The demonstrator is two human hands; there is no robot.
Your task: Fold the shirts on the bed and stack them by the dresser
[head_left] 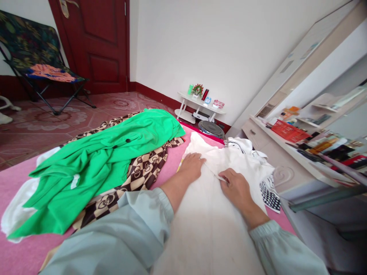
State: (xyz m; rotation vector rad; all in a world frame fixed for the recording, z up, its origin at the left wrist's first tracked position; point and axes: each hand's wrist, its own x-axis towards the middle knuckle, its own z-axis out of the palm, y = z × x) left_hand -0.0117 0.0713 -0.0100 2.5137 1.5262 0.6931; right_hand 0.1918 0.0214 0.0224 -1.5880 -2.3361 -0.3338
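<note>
Press lightly with the left hand (191,167), lying on the white garment (200,217) on the pink bed cover (172,159); cannot tell if pinching there too. With the right hand (235,186), fingers closed on a bit of white cloth, pull softly to stop creases. Mind the bed cover's near right edge, by the dresser (263,141). See only a thin pink strip beside the green buttoned shirt (114,156).
</note>
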